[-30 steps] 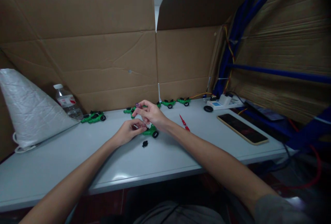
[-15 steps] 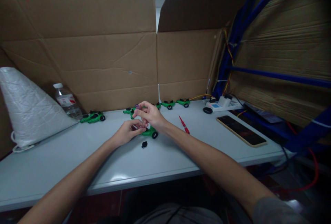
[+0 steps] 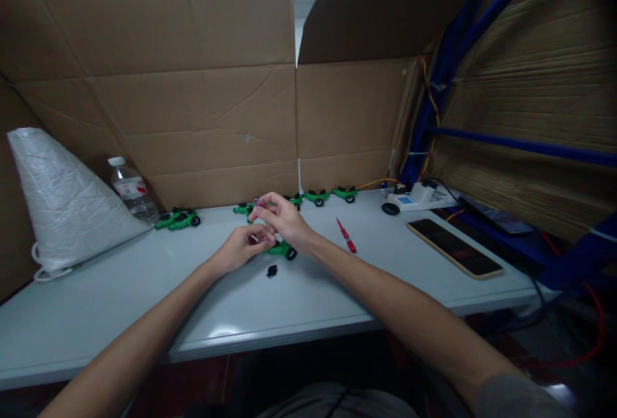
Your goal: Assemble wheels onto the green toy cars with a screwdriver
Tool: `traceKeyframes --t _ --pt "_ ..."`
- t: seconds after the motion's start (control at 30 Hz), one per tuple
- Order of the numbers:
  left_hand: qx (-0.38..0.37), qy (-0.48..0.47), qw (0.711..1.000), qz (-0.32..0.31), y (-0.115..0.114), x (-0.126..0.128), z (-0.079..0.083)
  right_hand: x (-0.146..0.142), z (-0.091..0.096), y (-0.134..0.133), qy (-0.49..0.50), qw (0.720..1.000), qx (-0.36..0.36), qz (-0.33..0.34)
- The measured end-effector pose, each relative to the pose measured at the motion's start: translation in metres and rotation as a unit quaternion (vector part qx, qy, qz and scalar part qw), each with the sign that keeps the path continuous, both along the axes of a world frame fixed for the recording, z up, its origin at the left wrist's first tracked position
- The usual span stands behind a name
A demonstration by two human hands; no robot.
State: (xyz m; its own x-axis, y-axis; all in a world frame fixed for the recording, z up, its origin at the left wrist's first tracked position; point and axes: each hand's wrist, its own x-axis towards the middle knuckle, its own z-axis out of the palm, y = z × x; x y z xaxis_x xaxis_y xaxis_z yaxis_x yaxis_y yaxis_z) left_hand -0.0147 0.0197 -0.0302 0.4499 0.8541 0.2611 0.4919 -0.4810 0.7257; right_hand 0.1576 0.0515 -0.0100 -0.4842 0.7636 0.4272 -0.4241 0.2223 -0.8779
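My left hand [image 3: 245, 244] is closed on the front of a small green toy vehicle [image 3: 279, 249] with a black wheel, which rests on the white table. Just above that toy, my right hand [image 3: 284, 217] has its thumb and fingers pinched together. A small dark purple end [image 3: 256, 200] shows at its fingertips; the rest of that thing is hidden. On the tabletop in front of the toy lies a small black part [image 3: 272, 271]. To the right of my hands is a red screwdriver-like tool [image 3: 346, 235].
More green toy vehicles [image 3: 317, 198] stand along the cardboard wall [image 3: 216, 135], with others [image 3: 178, 218] at the left. A water bottle [image 3: 132, 190] and a silvery bag [image 3: 67, 206] are far left. On the right lie a phone [image 3: 454, 247], a power strip [image 3: 424, 198] and a black ring [image 3: 390, 209].
The camera view has shifted slightly, so everything sits a little lower and further right. My hands keep nearly the same pose at the green toy vehicle.
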Motion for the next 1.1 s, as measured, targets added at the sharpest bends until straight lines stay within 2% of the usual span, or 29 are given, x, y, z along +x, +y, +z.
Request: traceKeyframes --t 0.13,0.3,0.57,0.8,1.1 --pt "-0.007 0.008 1.000 0.008 -0.0004 -0.0001 0.0006 0.0011 -0.0003 0.0007 0.014 1.000 -0.001 -0.015" --pt "-0.007 0.005 1.000 0.002 -0.0004 0.0000 0.0005 0.0056 0.0026 0.0007 0.011 0.999 0.026 0.022" --pt "-0.008 0.006 1.000 0.013 0.0031 -0.0021 -0.0050 0.0017 0.0027 -0.0016 -0.005 0.999 -0.018 -0.028" --pt "-0.012 -0.008 1.000 0.012 0.0003 0.0004 -0.0040 0.0041 0.0036 -0.0038 -0.005 1.000 0.005 0.016" --pt "-0.011 0.000 1.000 0.015 0.0009 -0.0012 -0.0045 0.0004 0.0017 -0.0007 0.011 0.999 -0.028 -0.027"
